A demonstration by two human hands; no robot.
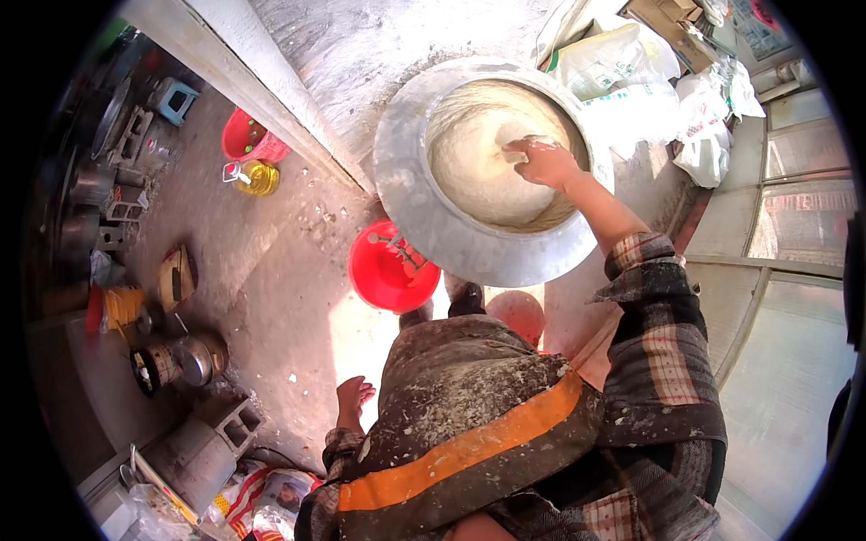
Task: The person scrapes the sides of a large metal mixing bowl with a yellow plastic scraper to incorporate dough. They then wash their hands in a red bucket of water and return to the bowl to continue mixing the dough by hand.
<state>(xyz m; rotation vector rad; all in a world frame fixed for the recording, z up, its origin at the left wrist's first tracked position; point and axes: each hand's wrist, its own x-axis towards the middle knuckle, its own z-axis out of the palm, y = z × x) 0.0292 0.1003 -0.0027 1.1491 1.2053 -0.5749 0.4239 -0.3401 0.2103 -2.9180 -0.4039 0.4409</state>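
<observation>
A wide-rimmed metal mixing bowl [413,169] stands before me with a large mass of pale, soft dough [473,162] inside. My right hand [547,162] reaches over the rim and is at the dough's surface, fingers bent and smeared with dough. Whether those fingers grip any of it cannot be made out. By my hip hangs my left hand [353,399], holding nothing, its fingers loosely apart. Partly beneath the bowl's rim sits a red plastic basin [365,270], and a metal rod with side prongs [404,251] lies across it. Flour marks my dark apron [467,385].
Filled plastic bags [622,61] are heaped beyond the bowl to the right. A wooden post [270,88] rises left of it. An oil jug [257,178] and a red bucket [237,135] stand on the floor; concrete blocks [238,426] and pots [193,358] lie farther left.
</observation>
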